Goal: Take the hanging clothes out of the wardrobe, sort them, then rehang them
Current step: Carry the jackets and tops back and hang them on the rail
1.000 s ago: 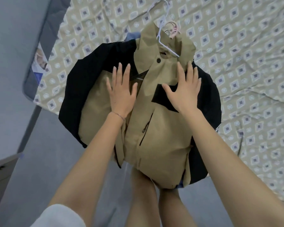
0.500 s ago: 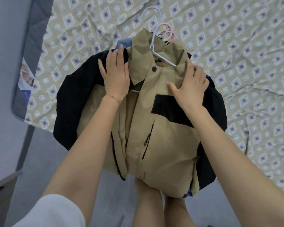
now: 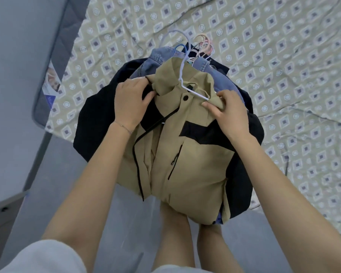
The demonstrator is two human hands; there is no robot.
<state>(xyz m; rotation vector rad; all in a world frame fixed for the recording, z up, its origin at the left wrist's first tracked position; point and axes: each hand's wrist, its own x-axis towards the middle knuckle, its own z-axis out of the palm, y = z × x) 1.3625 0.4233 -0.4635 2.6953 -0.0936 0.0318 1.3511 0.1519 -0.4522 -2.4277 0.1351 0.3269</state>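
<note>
Sorting: left grip (image 3: 130,101) and right grip (image 3: 229,113) both clutched the tan jacket (image 3: 187,158); lifting it off the denim (image 3: 156,58) beneath looked next.

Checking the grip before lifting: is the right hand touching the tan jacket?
Touching. The head view shows the right hand pinching the tan jacket at its shoulder.

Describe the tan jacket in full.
The tan jacket looks like a thin woven shell with black sleeves, a black chest panel, a dark snap at the collar and a dark-zipped chest pocket. Its front is partly open. It lies face up on a pile of clothes at the edge of the bed, on a white hanger. The left hand grips one shoulder; the right hand pinches the other.
</note>
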